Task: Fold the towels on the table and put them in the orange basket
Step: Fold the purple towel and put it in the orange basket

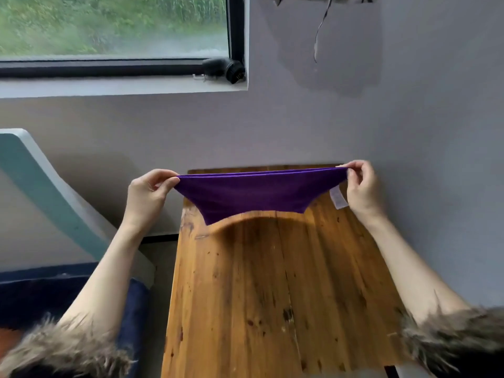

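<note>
A purple towel [251, 195] hangs stretched in the air above the far end of the wooden table [272, 296], folded double along its top edge. My left hand [148, 193] pinches its left corners and my right hand [361, 186] pinches its right corners. A white label [338, 197] dangles from the towel near my right hand. The towel's lower edge sags in a curve and casts a shadow on the table. No orange basket is in view.
The table stands against a grey wall [409, 132]. To its left are a teal and white slanted piece [41, 181] and a dark blue cushion [54, 290]. A window [114, 31] with a small black object [226, 69] on its sill is above.
</note>
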